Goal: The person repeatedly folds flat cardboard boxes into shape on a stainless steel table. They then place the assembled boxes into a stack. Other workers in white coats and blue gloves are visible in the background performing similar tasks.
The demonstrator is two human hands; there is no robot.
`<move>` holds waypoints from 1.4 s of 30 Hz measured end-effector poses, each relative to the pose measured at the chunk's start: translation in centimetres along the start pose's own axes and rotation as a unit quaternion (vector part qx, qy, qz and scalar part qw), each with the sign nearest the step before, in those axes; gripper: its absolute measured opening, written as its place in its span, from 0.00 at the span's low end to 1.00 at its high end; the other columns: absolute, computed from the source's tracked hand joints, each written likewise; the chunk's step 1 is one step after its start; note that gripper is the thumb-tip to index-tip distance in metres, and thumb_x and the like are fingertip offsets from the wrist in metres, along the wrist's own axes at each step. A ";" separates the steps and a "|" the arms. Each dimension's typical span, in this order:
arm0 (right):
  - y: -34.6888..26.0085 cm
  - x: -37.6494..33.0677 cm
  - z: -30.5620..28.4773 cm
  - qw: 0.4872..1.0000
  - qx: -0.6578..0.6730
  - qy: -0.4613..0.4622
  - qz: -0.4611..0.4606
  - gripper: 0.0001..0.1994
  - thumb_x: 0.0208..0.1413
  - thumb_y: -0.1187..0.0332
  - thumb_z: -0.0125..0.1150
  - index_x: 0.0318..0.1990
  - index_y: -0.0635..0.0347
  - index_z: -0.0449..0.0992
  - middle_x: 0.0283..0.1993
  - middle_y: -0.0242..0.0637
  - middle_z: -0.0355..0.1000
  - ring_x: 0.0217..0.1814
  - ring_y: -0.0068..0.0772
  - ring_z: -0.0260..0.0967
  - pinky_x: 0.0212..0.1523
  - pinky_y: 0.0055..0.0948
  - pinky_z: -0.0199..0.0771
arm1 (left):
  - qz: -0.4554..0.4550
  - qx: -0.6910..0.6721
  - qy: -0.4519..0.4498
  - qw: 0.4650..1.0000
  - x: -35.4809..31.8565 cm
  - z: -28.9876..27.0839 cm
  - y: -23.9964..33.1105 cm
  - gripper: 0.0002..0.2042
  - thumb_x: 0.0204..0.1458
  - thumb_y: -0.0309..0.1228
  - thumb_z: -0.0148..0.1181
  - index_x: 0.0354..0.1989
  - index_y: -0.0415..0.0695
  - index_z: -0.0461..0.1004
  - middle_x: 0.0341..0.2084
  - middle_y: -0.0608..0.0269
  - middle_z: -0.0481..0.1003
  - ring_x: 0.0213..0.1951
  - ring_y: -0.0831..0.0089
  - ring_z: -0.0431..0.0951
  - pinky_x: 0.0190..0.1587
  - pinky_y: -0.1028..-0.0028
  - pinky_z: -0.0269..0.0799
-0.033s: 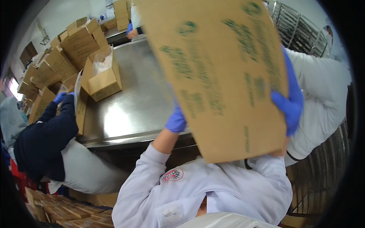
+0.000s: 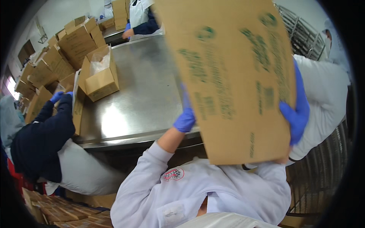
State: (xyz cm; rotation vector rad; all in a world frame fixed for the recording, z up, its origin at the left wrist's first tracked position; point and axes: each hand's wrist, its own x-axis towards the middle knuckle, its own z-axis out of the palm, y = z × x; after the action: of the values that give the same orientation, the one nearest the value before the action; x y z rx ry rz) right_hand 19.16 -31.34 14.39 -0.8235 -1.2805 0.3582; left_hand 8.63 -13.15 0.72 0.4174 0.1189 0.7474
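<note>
A large flat cardboard carton (image 2: 239, 87) with green print stands up in front of me, tilted, its top running out of the picture. My left hand (image 2: 185, 119), in a blue glove, grips its left edge, and part of its fingers is hidden behind the board. At the right edge my right hand (image 2: 294, 114), also gloved in blue, holds on with the thumb on the front face and the other fingers out of sight. Behind the carton lies a steel table (image 2: 146, 95).
On the table's left stands an open carton (image 2: 102, 83) with clear plastic lining. A person in dark sleeves (image 2: 43, 142) handles another carton there. More cartons (image 2: 53, 64) pile up behind. Someone in white (image 2: 321, 98) is close on my right, near metal racks (image 2: 300, 30).
The carton and both my hands have shifted slightly right in the picture. More of the person at the table's far end shows. My grip looks the same.
</note>
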 end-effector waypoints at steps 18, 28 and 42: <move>27.3 16.0 -9.0 0.749 -0.586 -0.238 0.196 0.35 0.45 0.72 0.51 0.63 0.65 0.47 0.44 0.58 0.68 0.46 0.49 0.68 0.46 0.34 0.67 | -0.514 0.392 -0.148 0.749 8.2 -13.4 -9.7 0.28 0.59 0.48 0.33 0.38 0.33 0.73 0.32 0.52 0.77 0.32 0.67 0.79 0.28 0.76 0.72; 32.0 17.2 -7.3 0.732 -0.593 -0.296 0.160 0.31 0.48 0.69 0.47 0.60 0.72 0.48 0.39 0.61 0.69 0.41 0.57 0.68 0.42 0.42 0.68 | -0.400 0.352 0.039 0.845 -8.3 -16.8 5.2 0.27 0.57 0.44 0.41 0.24 0.30 0.76 0.25 0.47 0.77 0.22 0.64 0.79 0.13 0.84 0.62; 35.8 19.4 -10.0 0.567 -0.795 -0.145 -0.162 0.43 0.45 0.46 0.58 0.66 0.33 0.37 0.70 0.44 0.28 0.71 0.52 0.20 0.53 0.75 0.25 | -0.289 0.566 0.643 0.426 -33.1 -39.6 -4.3 0.52 0.36 0.54 0.61 0.64 0.38 0.38 0.62 0.33 0.32 0.64 0.42 0.29 0.63 0.52 0.31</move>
State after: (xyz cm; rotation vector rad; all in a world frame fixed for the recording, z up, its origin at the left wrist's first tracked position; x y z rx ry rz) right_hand 41.13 2.07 1.82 -2.0017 -1.8836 -1.3047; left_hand -22.80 -25.64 -38.54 0.9124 2.2707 -0.0286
